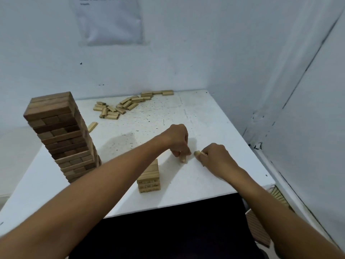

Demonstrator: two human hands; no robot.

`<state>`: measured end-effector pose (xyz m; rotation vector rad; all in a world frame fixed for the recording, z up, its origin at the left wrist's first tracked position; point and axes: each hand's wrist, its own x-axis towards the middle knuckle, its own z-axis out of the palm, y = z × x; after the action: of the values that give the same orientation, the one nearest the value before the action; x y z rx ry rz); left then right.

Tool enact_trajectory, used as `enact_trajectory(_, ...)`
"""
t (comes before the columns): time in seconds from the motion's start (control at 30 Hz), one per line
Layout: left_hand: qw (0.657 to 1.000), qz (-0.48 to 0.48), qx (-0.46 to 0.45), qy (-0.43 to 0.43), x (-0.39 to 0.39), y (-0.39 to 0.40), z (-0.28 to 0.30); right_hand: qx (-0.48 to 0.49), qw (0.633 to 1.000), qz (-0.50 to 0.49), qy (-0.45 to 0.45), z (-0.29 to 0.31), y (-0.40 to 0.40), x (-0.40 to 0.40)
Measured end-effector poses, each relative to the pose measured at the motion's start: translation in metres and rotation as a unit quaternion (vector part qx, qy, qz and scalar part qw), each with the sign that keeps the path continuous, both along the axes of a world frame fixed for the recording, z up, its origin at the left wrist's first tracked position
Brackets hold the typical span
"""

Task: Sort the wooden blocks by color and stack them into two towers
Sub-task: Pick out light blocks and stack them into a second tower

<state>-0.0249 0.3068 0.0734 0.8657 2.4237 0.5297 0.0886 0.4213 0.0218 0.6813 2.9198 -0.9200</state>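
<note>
On the white speckled table (205, 116), the tall tower of dark brown wooden blocks (61, 137) stands at nine o'clock, high enough that a nudge looks likely to topple it. The short stack of pale wooden blocks (149, 177) sits at six o'clock, partly behind the left forearm. A loose scatter of pale blocks (121, 106) lies at twelve o'clock by the wall. The left hand (178, 140) curls its fingers round one small pale block (183, 158); the right hand (214, 156) pinches another pale block (197, 153) just beside it. These blocks look light, rigid and smooth; holding them across the long sides should suit flat placing.
</note>
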Motion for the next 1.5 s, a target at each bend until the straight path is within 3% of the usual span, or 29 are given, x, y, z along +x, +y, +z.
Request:
enact_trajectory(0.23, 0.999, -0.028, -0.004, -0.016, 0.001, 0.004, -0.01, -0.061, 0.996, -0.066, 0.014, 0.008, 0.018, -0.001)
enact_trajectory(0.47, 0.979, -0.181, -0.063, 0.072, 0.001, -0.005, -0.013, -0.121, 0.988, -0.088, 0.038, 0.0, 0.028, 0.001)
enact_trajectory(0.77, 0.974, -0.203, -0.011, 0.101, 0.001, 0.002, -0.022, -0.177, 0.978, -0.096, 0.052, 0.006, 0.033, 0.003)
enact_trajectory(0.97, 0.969, -0.219, 0.008, 0.115, 0.003, 0.007, -0.024, -0.082, 0.991, -0.101, 0.034, 0.001, 0.03, 0.001)
enact_trajectory(1.2, 0.969, -0.217, 0.018, 0.117, 0.005, 0.009, -0.027, -0.185, 0.971, -0.134, 0.067, 0.002, 0.03, 0.01)
enact_trajectory(1.5, 0.97, -0.213, 0.021, 0.117, 0.006, 0.009, -0.03, -0.172, 0.973, -0.129, 0.088, 0.002, 0.028, 0.011)
